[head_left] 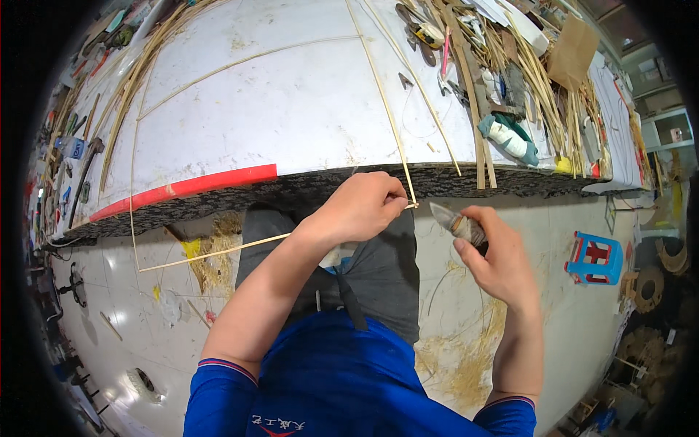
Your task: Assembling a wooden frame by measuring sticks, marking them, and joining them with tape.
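Note:
A thin bamboo-strip frame (249, 61) lies partly on the white table and reaches over its front edge toward me. My left hand (364, 206) pinches this frame close to its near right corner, where two strips meet at a small joint. Just right of that corner, my right hand (496, 251) grips a short knife (443, 216) by its handle, fingers wrapped round it. The pointed blade faces left toward the joint and stays apart from it. Part of the near strip is hidden behind my left wrist.
The white table (291, 109) has a red strip (189, 191) along its front edge. Bamboo strips, clips and tools crowd its right side; more strips (129, 95) lie left. A blue stool (595, 258) stands on the floor at right, and shavings (466, 357) lie near me.

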A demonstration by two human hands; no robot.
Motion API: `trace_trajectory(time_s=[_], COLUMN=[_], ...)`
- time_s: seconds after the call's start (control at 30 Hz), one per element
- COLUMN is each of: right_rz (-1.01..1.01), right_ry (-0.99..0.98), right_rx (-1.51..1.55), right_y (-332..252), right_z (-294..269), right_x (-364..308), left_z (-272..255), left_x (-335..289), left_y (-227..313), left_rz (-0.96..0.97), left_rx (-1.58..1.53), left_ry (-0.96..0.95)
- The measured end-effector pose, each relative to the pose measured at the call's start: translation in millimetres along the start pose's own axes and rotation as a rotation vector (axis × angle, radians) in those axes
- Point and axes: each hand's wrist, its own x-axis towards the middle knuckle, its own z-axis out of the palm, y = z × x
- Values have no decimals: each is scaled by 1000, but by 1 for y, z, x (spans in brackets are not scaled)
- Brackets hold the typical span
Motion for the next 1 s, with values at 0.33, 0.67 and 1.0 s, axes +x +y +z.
trace_trajectory(time_s=[0.33, 0.67, 1.0], right_rz=[-90, -100, -86], right_ry=[102, 183, 195], right_rx=[-90, -96, -134], right_y=[10, 15, 15], right_z=[35, 53, 55], right_x=[-9, -5, -6], left_z=[20, 27, 28], left_x=[-8, -10, -10], left_y=[3, 0, -2], left_rz=[185, 358, 366], left_rx=[133, 172, 187], left_ry=[306, 402, 397])
